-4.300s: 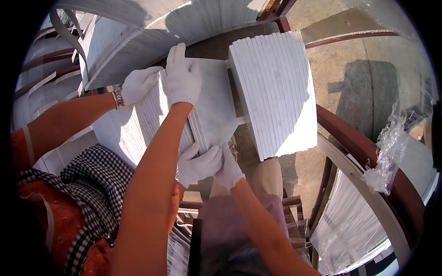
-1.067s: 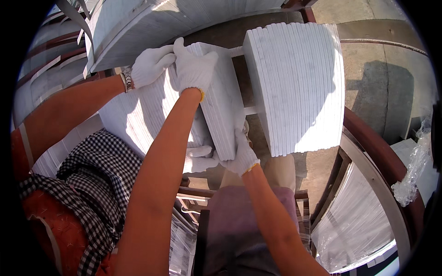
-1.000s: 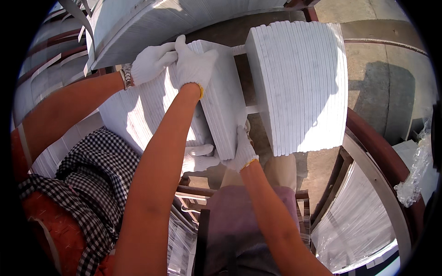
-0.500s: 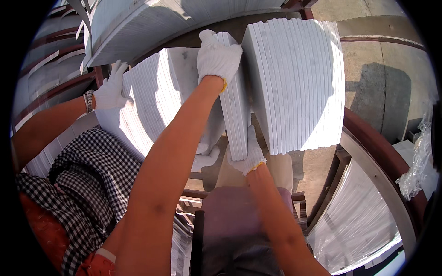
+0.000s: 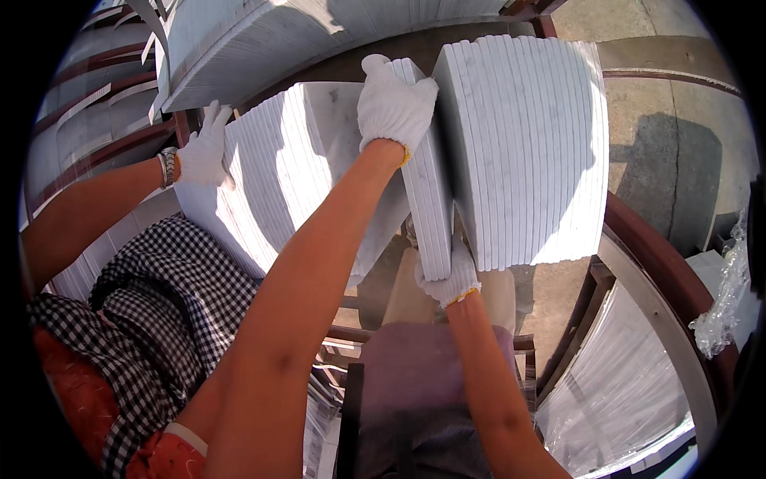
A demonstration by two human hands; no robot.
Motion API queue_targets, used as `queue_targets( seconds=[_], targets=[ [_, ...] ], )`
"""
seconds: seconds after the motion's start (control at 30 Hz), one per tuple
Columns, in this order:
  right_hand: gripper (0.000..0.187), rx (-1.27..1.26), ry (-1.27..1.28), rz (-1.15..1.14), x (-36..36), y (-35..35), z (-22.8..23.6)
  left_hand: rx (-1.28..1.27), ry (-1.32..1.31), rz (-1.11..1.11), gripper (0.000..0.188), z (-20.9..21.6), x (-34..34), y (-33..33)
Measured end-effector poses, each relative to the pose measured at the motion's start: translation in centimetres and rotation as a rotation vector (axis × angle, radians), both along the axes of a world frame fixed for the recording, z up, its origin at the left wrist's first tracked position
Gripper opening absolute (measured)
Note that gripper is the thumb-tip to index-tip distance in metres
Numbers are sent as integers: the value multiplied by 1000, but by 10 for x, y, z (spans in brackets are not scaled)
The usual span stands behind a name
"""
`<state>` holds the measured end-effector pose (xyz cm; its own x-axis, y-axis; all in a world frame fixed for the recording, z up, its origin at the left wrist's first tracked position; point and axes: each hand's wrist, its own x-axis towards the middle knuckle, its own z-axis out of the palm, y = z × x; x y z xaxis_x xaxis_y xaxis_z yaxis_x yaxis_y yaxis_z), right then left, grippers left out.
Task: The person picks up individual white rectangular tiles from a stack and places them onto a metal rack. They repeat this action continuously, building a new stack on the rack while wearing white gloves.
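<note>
Between my hands stands a thin bundle of several white stone slabs [image 5: 431, 199], upright and slightly tilted. My left hand [image 5: 396, 104], in a white knitted glove, is closed over the bundle's far top end. At the near lower end, my gloved right hand [image 5: 452, 279] is wrapped round the bottom edge. A thick stack of similar slabs [image 5: 527, 152] stands close on the right, with a narrow dark gap between. On the left leans another slab stack [image 5: 279, 152], partly behind my left forearm. A co-worker's gloved hand [image 5: 206, 152] rests spread on that stack's far left edge.
The co-worker's checked cloth [image 5: 171, 275] is close at my left. A large slab stack [image 5: 335, 48] lies beyond. Brown metal rails [image 5: 662, 247] and a plastic-wrapped pack [image 5: 614, 375] are at the right. Concrete floor [image 5: 646, 112] shows at the far right.
The bundle in my hands has moved right, closer to the thick right stack. The co-worker's lower hand, seen beside the bundle before, is now mostly hidden behind my left arm.
</note>
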<state>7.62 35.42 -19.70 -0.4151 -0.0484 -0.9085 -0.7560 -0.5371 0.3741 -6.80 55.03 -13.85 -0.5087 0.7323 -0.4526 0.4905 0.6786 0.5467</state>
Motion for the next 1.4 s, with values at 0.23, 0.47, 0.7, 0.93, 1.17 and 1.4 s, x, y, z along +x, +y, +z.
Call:
queue_targets(
  seconds=[0.23, 0.47, 0.7, 0.93, 1.17, 1.4],
  targets=[
    [43, 64, -195, -51, 7, -49, 33, 100, -142, -47, 79, -6, 15, -18],
    [52, 376, 3, 247, -13, -55, 37, 78, 127, -395, 70, 18, -35, -22],
    [58, 254, 92, 541, -88, -49, 14, 34, 616, -494, 40, 20, -135, -41],
    [67, 135, 33, 514, -91, -23, 21, 72, 663, -416, 41, 15, -118, -37],
    [64, 89, 75, 414, -92, -23, 9, 120, 669, -410, 38, 7, -115, -36],
    [60, 153, 194, 234, -70, -25, -3, 45, 634, -429, 45, 10, -82, -24]
  ],
)
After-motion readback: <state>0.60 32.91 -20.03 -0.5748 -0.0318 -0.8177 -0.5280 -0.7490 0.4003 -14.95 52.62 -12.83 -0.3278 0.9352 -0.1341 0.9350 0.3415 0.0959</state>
